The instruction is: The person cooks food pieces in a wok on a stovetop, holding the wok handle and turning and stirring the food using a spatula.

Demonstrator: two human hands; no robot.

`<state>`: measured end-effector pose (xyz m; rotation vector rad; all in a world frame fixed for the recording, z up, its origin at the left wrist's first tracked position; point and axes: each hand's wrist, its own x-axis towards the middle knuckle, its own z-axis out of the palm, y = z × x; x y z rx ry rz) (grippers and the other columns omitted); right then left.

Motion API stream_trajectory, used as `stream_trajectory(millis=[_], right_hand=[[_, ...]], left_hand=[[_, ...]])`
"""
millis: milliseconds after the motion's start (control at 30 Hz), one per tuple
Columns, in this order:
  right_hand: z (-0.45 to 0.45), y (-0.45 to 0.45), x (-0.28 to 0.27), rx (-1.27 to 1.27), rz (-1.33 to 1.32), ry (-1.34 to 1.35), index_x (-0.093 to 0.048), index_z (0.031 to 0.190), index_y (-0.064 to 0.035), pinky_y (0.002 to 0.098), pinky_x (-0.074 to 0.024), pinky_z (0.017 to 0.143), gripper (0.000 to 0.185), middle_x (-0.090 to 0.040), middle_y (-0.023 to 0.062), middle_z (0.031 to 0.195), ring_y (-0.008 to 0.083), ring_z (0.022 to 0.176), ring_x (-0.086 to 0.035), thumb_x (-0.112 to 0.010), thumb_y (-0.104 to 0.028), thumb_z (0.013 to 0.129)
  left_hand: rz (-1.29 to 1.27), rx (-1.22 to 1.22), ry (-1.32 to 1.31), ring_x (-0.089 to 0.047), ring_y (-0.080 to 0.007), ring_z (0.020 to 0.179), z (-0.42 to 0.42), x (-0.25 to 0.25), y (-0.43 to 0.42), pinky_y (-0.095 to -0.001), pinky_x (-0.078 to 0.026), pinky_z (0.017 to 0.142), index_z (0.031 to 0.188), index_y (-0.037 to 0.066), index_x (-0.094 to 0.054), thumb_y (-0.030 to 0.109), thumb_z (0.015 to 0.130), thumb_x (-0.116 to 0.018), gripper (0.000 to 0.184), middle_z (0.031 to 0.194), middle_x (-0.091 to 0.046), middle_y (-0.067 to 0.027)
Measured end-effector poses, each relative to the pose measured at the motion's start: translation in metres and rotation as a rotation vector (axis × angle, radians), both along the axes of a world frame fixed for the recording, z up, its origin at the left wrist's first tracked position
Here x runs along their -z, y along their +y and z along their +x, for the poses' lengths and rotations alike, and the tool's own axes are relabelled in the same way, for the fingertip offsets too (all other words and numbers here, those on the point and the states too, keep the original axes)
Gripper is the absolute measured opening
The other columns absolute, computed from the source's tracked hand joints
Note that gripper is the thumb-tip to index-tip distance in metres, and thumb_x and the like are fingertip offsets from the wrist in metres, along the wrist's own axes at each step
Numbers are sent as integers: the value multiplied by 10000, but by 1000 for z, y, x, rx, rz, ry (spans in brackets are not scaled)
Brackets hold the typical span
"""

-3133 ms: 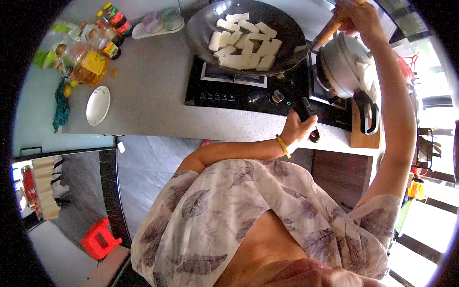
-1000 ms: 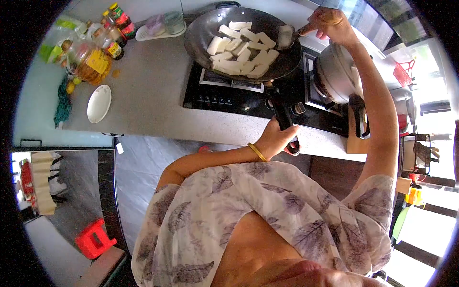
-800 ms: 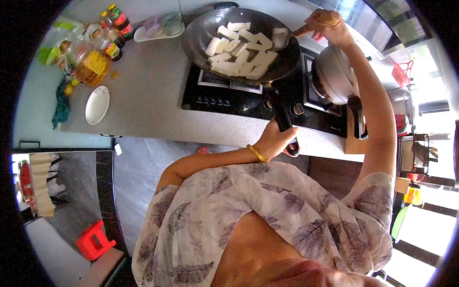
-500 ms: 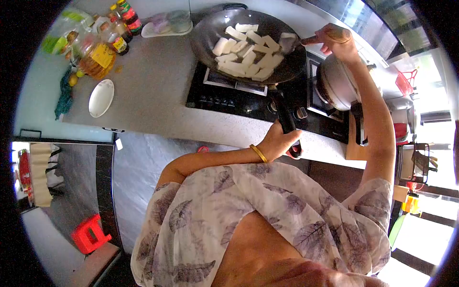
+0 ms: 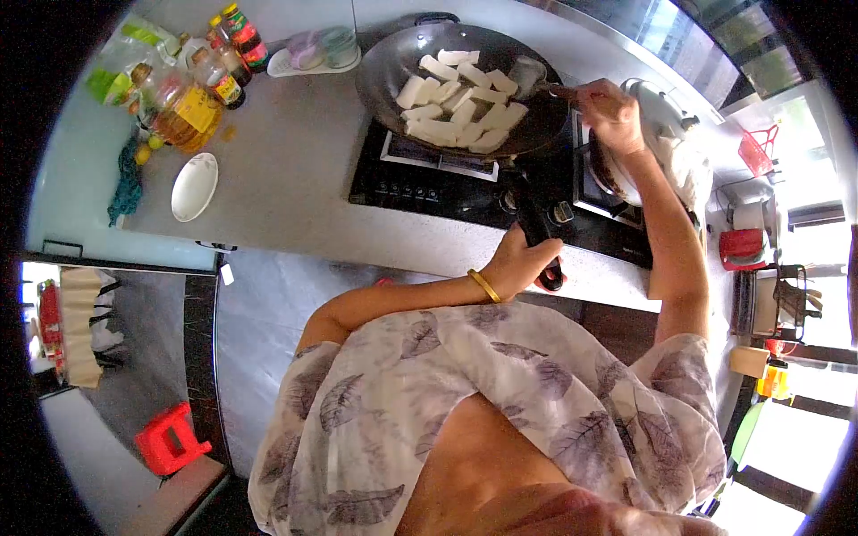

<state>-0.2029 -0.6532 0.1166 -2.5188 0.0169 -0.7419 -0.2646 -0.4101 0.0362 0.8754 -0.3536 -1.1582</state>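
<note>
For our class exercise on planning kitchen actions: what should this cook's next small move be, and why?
Probably slide the grey metal spatula blade under the nearest flat white slab: the right hand grips the spatula's brown handle, the blade is inside the round black wok just beside the slabs, and the left hand holds the wok's long black handle, which should limit shifting.

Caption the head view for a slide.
Left grip on wok handle, right grip on spatula beside white slices.
</note>
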Motion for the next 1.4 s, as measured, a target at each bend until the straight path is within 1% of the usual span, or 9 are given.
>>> stream_trajectory(millis=[100, 267, 300, 400, 567, 767, 1033, 1333, 1400], right_hand=[[-2, -8, 4, -40, -215, 6, -598, 807, -81, 258, -481, 643, 92, -584, 37, 794, 167, 742, -591, -604, -78, 715], [0, 8, 23, 0, 195, -83, -604, 850, -61, 243, -468, 644, 138, -588, 54, 790, 159, 724, -583, -610, -44, 713], [-7, 9, 23, 38, 3, 15, -595, 848, -27, 244, -458, 640, 135, -602, 72, 766, 142, 691, -578, -618, -28, 715], [-6, -5, 38, -54, 260, -156, -580, 802, -21, 255, -457, 644, 95, -607, 70, 738, 153, 660, -579, -623, -31, 717], [1, -12, 62, 13, 183, -204, -602, 840, -29, 248, -468, 613, 95, -621, 70, 756, 127, 669, -586, -617, -56, 751], [-9, 9, 48, 172, 384, -201, -598, 857, 9, 231, -479, 577, 137, -641, 66, 772, 110, 619, -603, -613, -105, 782], [-17, 15, 35, 189, 1030, -441, -568, 818, 84, 294, -549, 510, 200, -611, 163, 731, 226, 575, -621, -628, -94, 751], [-24, 19, 36, 190, 1246, -555, -515, 775, 72, 364, -558, 506, 226, -573, 157, 739, 274, 577, -612, -585, -142, 757], [-26, 22, 35, 265, 1304, -513, -487, 870, 71, 405, -544, 618, 300, -570, 175, 795, 303, 661, -607, -548, -210, 788]], left_hand=[[6, -16, -2, -605, -240, 597, 0, -1, 2, -375, -530, 479, 879, 27, -468, 121, 806, -538, 138, 733, -538, -92], [14, -4, 23, -606, -255, 598, -1, -4, 3, -366, -523, 467, 909, 30, -451, 117, 807, -535, 159, 741, -536, -105], [7, -2, 27, -606, -256, 600, -2, -2, 3, -365, -523, 468, 918, 32, -448, 117, 806, -534, 165, 747, -538, -107], [5, -5, 12, -607, -255, 607, -1, -3, 5, -362, -523, 473, 948, 39, -441, 131, 808, -535, 192, 761, -541, -111], [6, 11, 12, -610, -251, 618, 0, -4, 5, -358, -522, 479, 967, 46, -442, 167, 810, -543, 222, 767, -542, -106], [38, 29, 41, -615, -248, 643, -2, -7, 5, -336, -519, 501, 976, 57, -455, 193, 817, -543, 226, 778, -544, -103], [24, -14, 42, -619, -252, 656, -4, -6, 2, -346, -530, 524, 1002, 51, -454, 207, 827, -549, 254, 787, -555, -109], [44, 39, -39, -618, -192, 680, 2, -8, 2, -307, -530, 465, 1061, 84, -447, 277, 821, -563, 329, 811, -588, -94], [55, 62, -66, -614, -175, 682, 4, -4, 2, -301, -529, 459, 1070, 89, -445, 298, 816, -568, 351, 817, -589, -84]])
